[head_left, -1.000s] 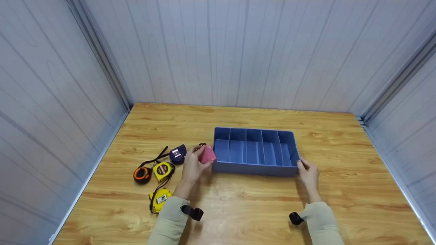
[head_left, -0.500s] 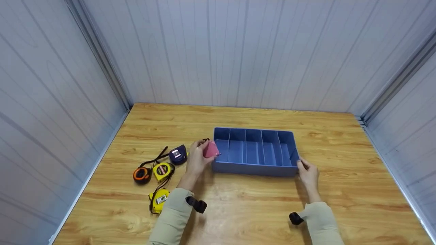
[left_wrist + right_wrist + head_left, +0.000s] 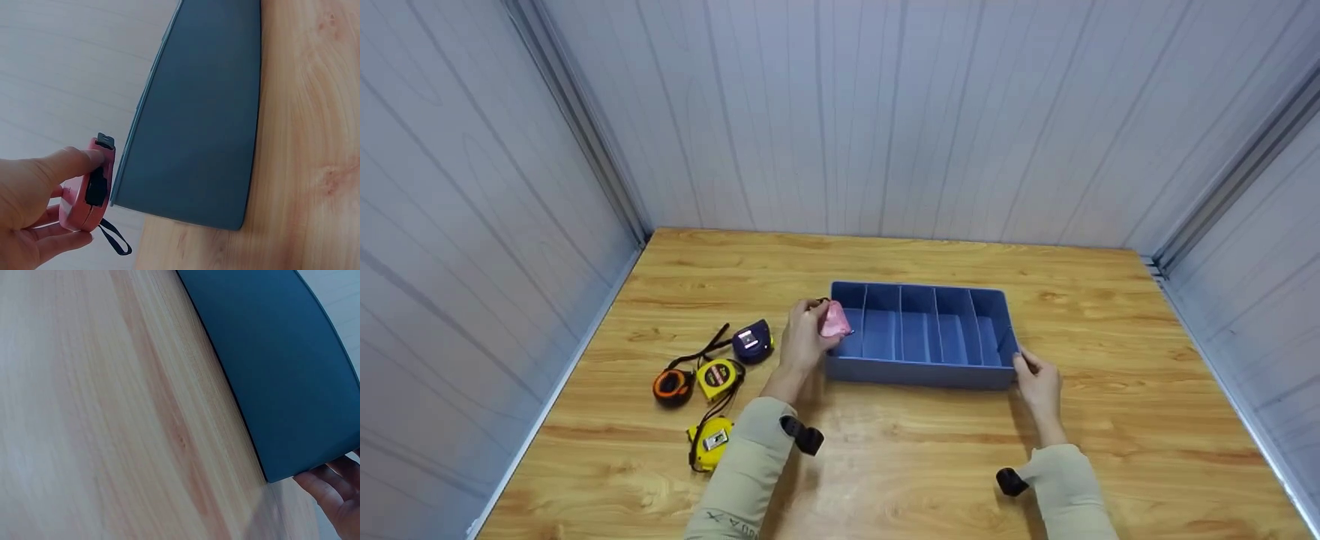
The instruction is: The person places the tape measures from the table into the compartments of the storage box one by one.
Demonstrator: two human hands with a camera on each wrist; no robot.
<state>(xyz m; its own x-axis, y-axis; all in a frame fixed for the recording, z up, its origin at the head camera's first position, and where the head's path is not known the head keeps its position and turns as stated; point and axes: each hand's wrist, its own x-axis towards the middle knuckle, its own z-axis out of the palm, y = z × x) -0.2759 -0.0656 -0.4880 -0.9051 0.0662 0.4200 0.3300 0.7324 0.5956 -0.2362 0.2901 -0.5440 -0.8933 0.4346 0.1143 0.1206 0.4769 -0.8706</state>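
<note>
My left hand [image 3: 804, 337] pinches a pink tape measure [image 3: 835, 321] above the leftmost compartment of a blue divided box [image 3: 919, 375]. In the left wrist view the thumb lies on the narrow side of the tape measure [image 3: 85, 197], near its black button, and a black strap loop hangs below it. The tape measure is higher than the box's rim. At the box's right end, my right hand [image 3: 1041, 382] grips the front corner with thumb and fingers; some of its fingers are hidden. The right wrist view shows the fingers [image 3: 323, 489] against the end wall.
Left of the box lie an orange-and-black tape measure [image 3: 672, 385], a dark blue one [image 3: 752, 341] and two yellow ones [image 3: 717, 376], with black straps among them. The wooden table [image 3: 900, 457] meets pale panel walls [image 3: 862, 120] at the back and sides.
My left hand has carried the pink tape measure rightward and away from me, from beside the box to over its left compartment. The right hand and the box have stayed in place.
</note>
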